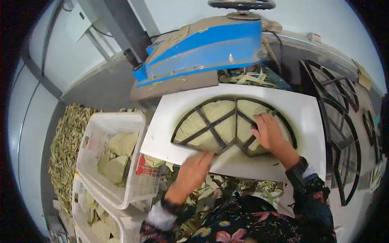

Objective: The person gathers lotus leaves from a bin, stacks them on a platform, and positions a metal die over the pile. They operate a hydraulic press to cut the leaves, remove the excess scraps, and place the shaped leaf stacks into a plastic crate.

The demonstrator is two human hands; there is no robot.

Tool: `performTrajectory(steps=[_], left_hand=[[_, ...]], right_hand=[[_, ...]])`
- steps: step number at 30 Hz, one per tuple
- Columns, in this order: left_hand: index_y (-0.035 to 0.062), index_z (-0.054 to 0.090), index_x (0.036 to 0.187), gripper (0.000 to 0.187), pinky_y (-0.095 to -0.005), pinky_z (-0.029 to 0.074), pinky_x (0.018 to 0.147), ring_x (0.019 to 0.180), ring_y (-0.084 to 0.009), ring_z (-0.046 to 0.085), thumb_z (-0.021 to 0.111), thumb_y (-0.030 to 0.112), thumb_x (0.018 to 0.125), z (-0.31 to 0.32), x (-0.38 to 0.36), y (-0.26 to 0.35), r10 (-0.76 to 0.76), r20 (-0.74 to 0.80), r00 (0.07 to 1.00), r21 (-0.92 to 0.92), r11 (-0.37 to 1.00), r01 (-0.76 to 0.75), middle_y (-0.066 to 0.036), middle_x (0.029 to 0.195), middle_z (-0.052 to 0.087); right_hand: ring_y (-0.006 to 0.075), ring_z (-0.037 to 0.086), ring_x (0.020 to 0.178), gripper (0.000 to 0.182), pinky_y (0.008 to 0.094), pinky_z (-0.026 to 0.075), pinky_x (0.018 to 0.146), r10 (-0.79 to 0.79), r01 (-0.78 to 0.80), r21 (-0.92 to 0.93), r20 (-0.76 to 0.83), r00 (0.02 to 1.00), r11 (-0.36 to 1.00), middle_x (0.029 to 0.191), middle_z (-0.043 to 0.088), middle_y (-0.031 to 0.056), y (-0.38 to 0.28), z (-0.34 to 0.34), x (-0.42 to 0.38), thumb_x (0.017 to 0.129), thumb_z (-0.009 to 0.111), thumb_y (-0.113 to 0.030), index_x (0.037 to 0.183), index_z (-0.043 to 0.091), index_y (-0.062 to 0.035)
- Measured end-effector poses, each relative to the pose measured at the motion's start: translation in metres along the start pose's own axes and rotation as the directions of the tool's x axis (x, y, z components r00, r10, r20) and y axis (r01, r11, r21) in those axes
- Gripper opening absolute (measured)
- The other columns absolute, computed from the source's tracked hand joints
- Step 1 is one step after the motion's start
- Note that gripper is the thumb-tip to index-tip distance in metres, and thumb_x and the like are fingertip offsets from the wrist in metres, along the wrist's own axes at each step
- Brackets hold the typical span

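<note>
On a white board (156,141) lies a black fan-shaped frame (236,121) with crossing bars. Pale green leaf pieces (221,113) show in the openings of its left half and part of its right. My right hand (270,135) has its fingers curled at a bar in the frame's right half, closed on it. At the frame's lower left edge, near the front of the board, my left hand (192,174) has its fingers pressed together. Its thumb and whatever may be between the fingers are hidden.
A blue machine arm (202,48) with a black handwheel (242,5) stands behind the board. Stacked white crates (115,115) at left hold cut leaves (117,162). Beyond them is a leaf heap (71,150). More black frames (342,141) stand at right. Leaf scraps (202,190) lie below.
</note>
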State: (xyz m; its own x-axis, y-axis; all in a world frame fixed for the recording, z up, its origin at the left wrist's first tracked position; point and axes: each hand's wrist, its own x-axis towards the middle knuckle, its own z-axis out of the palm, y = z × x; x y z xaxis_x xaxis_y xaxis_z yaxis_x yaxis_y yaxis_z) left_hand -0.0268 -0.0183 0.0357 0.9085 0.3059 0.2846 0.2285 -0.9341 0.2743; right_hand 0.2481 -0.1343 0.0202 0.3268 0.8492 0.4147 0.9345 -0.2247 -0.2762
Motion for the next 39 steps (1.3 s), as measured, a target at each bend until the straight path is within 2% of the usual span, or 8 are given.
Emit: performTrajectory(steps=[11,19,22,27,30,31,32,39], left_hand=[[0.0141,0.047,0.125,0.048,-0.0408,0.046,0.084,0.099,-0.0327,0.052,0.052,0.007,0.079,0.027,0.116,-0.064,0.386,0.272,0.882,0.341,0.818,-0.463,-0.016,0.101,0.050],[0.0149,0.054,0.111,0.038,-0.0435,0.047,0.077,0.086,-0.0349,0.059,0.059,0.007,0.074,-0.009,0.114,-0.062,0.492,0.504,0.710,0.051,0.803,-0.593,-0.017,0.088,0.055],[0.0120,0.057,0.105,0.037,-0.0435,0.046,0.075,0.084,-0.0338,0.059,0.063,0.008,0.070,-0.016,0.124,-0.054,0.519,0.519,0.680,0.129,0.738,-0.662,-0.015,0.083,0.056],[0.0136,0.058,0.110,0.041,-0.0424,0.043,0.071,0.086,-0.0284,0.057,0.066,0.014,0.069,-0.073,0.129,-0.009,0.634,0.330,0.700,0.292,0.636,-0.714,-0.014,0.094,0.057],[0.0131,0.061,0.109,0.041,-0.0422,0.045,0.068,0.082,-0.0279,0.057,0.068,0.021,0.069,-0.109,0.112,0.048,0.823,0.142,0.549,-0.157,0.567,-0.809,-0.010,0.099,0.057],[0.0103,0.063,0.106,0.034,-0.0385,0.048,0.067,0.073,-0.0257,0.058,0.066,0.022,0.074,-0.120,0.108,0.073,0.697,0.490,0.524,-0.456,0.717,-0.527,-0.008,0.098,0.058],[0.0071,0.062,0.106,0.033,-0.0373,0.050,0.066,0.066,-0.0267,0.058,0.065,0.023,0.078,-0.097,0.092,0.063,0.943,-0.108,0.314,-0.414,0.245,-0.877,-0.010,0.100,0.059],[0.0085,0.058,0.109,0.050,-0.0422,0.045,0.084,0.097,-0.0338,0.051,0.071,0.037,0.070,0.022,0.102,0.085,0.561,0.383,0.734,-0.193,0.825,-0.531,-0.013,0.112,0.053]], right_hand=[[0.0327,0.059,0.079,0.027,0.0476,0.038,0.078,0.083,-0.032,-0.330,0.144,0.986,0.943,0.080,0.062,0.0130,0.000,0.030,0.017,0.076,0.060,-0.025,0.092,0.052,-0.0051],[0.0310,0.061,0.073,0.029,0.0470,0.039,0.085,0.244,-0.121,-0.289,0.440,0.864,0.950,0.075,0.061,0.0120,-0.040,0.010,-0.011,0.077,0.061,-0.025,0.093,0.050,-0.0031],[0.0315,0.060,0.070,0.026,0.0456,0.039,0.086,0.078,0.099,-0.372,0.433,0.898,0.923,0.066,0.059,0.0112,-0.028,0.007,-0.019,0.080,0.058,-0.024,0.092,0.050,-0.0024],[0.0314,0.059,0.064,0.023,0.0440,0.036,0.091,0.191,-0.184,-0.094,0.070,0.979,0.978,0.061,0.059,0.0134,-0.039,-0.025,-0.032,0.083,0.057,-0.025,0.087,0.053,-0.0029],[0.0329,0.057,0.068,0.019,0.0431,0.037,0.089,0.303,-0.313,-0.126,-0.092,0.949,0.941,0.063,0.058,0.0144,-0.047,-0.067,-0.047,0.080,0.062,-0.018,0.085,0.053,-0.0021],[0.0333,0.057,0.068,0.019,0.0430,0.037,0.088,0.308,-0.323,-0.102,-0.140,0.941,0.941,0.062,0.058,0.0146,-0.043,-0.085,-0.056,0.079,0.062,-0.017,0.085,0.053,-0.0014],[0.0336,0.057,0.069,0.019,0.0430,0.038,0.087,0.309,-0.327,-0.077,-0.187,0.933,0.942,0.062,0.057,0.0147,-0.034,-0.101,-0.068,0.079,0.062,-0.016,0.086,0.054,-0.0006],[0.0410,0.057,0.075,0.023,0.0461,0.043,0.076,0.484,-0.682,-0.262,-0.537,0.691,0.683,0.075,0.059,0.0225,0.092,-0.213,-0.188,0.081,0.061,-0.022,0.086,0.057,-0.0004]])
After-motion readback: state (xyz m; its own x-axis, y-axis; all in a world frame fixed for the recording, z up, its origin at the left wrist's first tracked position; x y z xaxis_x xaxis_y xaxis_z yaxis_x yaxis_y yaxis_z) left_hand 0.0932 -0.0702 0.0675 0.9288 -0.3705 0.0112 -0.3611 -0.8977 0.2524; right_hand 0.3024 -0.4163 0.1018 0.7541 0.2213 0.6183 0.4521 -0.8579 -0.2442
